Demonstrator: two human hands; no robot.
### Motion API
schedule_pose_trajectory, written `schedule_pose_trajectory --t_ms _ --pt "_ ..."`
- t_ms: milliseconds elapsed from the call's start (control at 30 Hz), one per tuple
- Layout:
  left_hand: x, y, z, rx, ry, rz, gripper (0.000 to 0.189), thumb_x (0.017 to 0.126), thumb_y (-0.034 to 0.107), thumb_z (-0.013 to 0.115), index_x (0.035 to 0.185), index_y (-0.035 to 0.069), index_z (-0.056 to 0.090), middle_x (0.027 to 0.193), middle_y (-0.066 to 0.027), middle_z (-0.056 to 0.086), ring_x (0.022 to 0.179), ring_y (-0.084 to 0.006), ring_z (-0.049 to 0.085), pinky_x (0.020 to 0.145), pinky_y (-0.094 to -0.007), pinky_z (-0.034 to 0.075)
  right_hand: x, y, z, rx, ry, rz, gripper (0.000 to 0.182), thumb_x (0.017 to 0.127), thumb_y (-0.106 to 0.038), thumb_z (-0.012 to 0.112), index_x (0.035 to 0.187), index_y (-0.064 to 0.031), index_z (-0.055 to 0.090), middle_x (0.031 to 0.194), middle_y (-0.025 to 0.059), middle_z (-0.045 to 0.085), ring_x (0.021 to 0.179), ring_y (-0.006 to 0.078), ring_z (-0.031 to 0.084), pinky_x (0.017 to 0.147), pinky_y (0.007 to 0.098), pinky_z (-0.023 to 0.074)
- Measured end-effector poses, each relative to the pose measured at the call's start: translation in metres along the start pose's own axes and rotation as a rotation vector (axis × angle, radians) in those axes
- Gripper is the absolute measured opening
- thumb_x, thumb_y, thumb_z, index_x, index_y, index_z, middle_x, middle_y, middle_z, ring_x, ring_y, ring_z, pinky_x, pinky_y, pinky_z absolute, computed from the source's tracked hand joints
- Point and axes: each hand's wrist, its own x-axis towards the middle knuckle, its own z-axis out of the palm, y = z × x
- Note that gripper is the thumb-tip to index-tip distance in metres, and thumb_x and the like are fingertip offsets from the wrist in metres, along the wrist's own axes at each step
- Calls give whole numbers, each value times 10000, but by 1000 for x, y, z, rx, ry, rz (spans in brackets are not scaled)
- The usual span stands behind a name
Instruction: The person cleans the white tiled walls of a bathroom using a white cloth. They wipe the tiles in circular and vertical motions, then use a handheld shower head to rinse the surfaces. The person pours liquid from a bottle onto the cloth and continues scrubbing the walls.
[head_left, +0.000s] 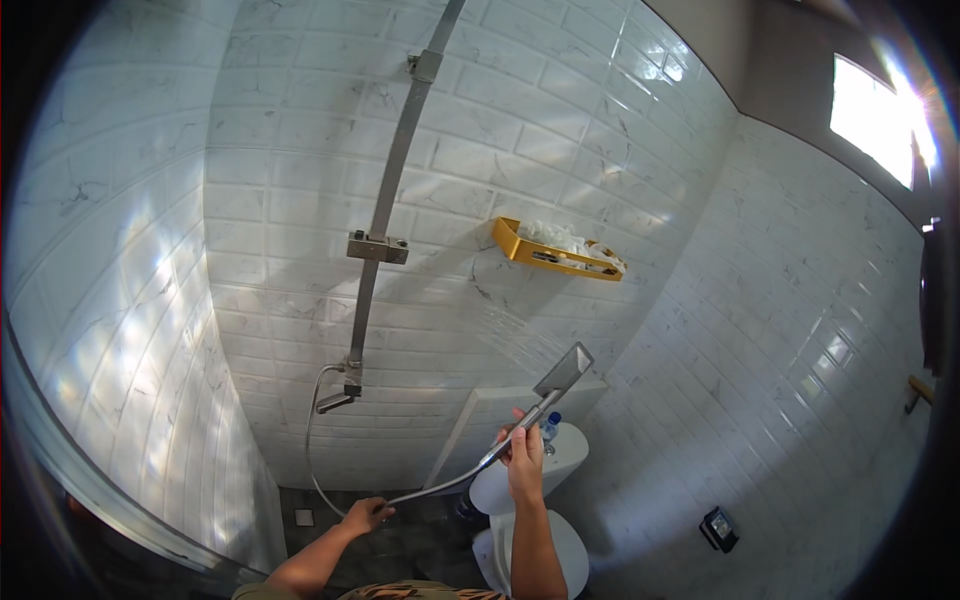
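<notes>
My right hand (523, 450) grips the handle of a chrome hand shower (564, 369), its flat square head tilted toward the wall. Thin jets of water (514, 337) spray from the head onto the white marble-look tiles (442, 315). Lower and to the left, my left hand (365, 516) is closed around the flexible metal shower hose (435, 491). The hose curves up from there to the mixer tap (351, 382) at the foot of the shower rail (394, 165).
A gold wall shelf (559, 259) holds a crumpled whitish mesh or plastic bundle. Below stands a white toilet (551, 551), with a blue-capped bottle (551, 426) on its cistern. A black-framed holder (719, 529) is on the right wall. A floor drain (304, 517) lies at lower left.
</notes>
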Motion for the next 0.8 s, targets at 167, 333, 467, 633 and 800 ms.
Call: schedule_pose_trajectory --t_ms 167,333,467,633,800 --pt "0 -1 5 2 33 34 314 876 316 704 937 11 655 762 -181 630 682 -303 591 665 -375 463 -9 9 -10 -196 55 -74 302 1015 -185 485 1284 -56 439 827 12 556 628 45 436 533 190 343" --pt "15 6 14 9 -18 74 305 851 294 733 898 4 650 754 -180 626 662 -287 587 653 -367 461 -12 -5 -41 -124 132 -64 196 1022 -171 467 1195 -79 466 822 22 557 618 54 443 518 204 354" --pt "40 10 29 -62 27 240 307 831 288 750 881 2 649 757 -176 629 658 -272 590 647 -359 460 10 -24 -76 -59 210 -126 148 1025 -157 461 1158 -95 479 820 29 559 599 61 445 504 214 357" --pt "74 30 38 16 74 232 306 813 287 765 873 8 654 768 -164 645 681 -280 607 656 -362 463 51 -65 -136 -99 286 -222 145 1024 -188 472 1133 -95 493 820 27 559 606 61 449 504 214 368" --pt "94 31 42 55 136 267 312 806 285 770 881 4 658 779 -171 648 694 -289 609 664 -368 466 105 -110 -194 -114 311 -337 180 1023 -224 486 1127 -77 490 820 25 557 614 55 446 505 209 371"
